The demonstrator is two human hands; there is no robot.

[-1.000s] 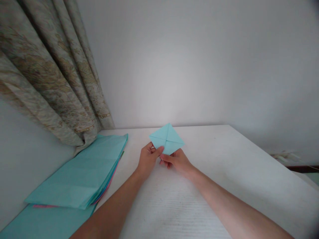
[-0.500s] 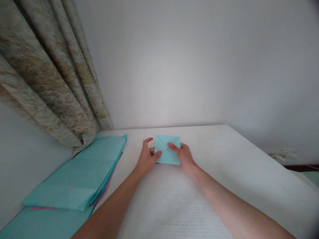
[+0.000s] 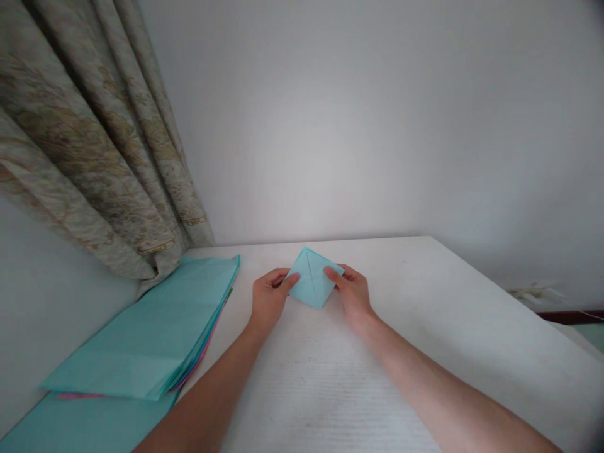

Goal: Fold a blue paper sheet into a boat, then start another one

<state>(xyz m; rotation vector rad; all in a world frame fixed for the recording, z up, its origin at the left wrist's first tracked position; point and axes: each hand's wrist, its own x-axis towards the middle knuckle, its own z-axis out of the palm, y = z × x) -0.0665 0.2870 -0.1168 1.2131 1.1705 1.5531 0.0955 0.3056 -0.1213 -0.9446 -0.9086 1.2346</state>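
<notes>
A small folded square of light blue paper [image 3: 311,280] is held up between both hands, turned cornerwise like a diamond, with crease lines crossing at its middle. My left hand [image 3: 271,296] pinches its left corner, thumb on the face towards me and fingers behind. On the opposite side, my right hand [image 3: 352,290] grips the right corner the same way, its thumb lying on the paper. The fingers behind the paper are partly hidden.
Under the hands is a white table [image 3: 321,390] that meets a white wall. A stack of large blue and pink paper sheets [image 3: 151,327] lies at the left. A patterned curtain [image 3: 108,138] hangs over the left back corner.
The folded paper has been turned from lying square to standing cornerwise. My left hand has shifted slightly left and its raised index finger has closed onto the paper's left corner.
</notes>
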